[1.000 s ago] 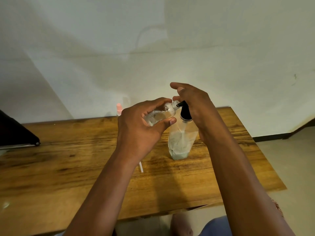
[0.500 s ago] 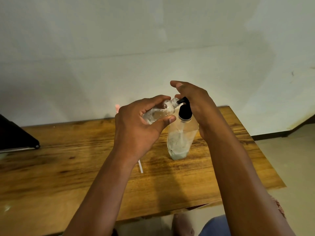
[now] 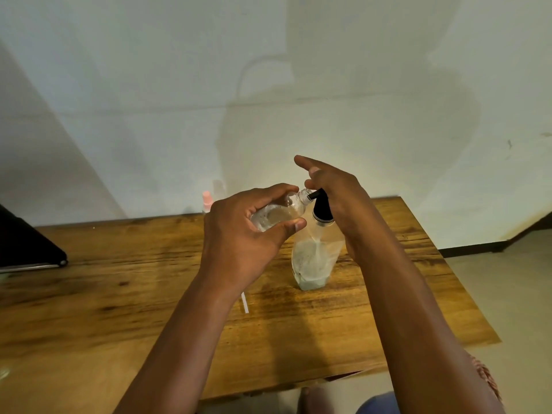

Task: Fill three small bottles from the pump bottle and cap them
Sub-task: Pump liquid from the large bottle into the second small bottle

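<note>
The left hand [image 3: 239, 234] is wrapped around a small clear bottle [image 3: 276, 215], thumb on the near side and fingers over the far side, holding it tilted so its open neck points right and meets the black spout of the pump bottle [image 3: 313, 255]. The right hand [image 3: 334, 189] rests on the black pump head [image 3: 321, 209] with the palm and lower fingers pressing down while the index finger sticks out straight, touching nothing. The pump bottle stands on the table [image 3: 119, 294], right of centre, with only a shallow layer of pale liquid at its base. The small bottle is off the table, just left of the pump head, and looks partly filled.

Risks, as I judge them: the spout sits only at the lip of the narrow neck, so a small slip of either hand would send liquid over the fingers and the wood. The small bottle is leaned far over, so as it fills the liquid could run back out of the neck. With so little liquid left, the pump may draw air and spit. A press that is off-centre could tip the light pump bottle.

Count: one pump bottle, one small bottle in hand, and one pink-capped bottle [image 3: 206, 201] at the far edge of the table, mostly hidden behind the left hand; a third small bottle cannot be made out. One thin white stick [image 3: 245, 303] lies near the left wrist, and a dark object [image 3: 27, 246] sits at the left edge
</note>
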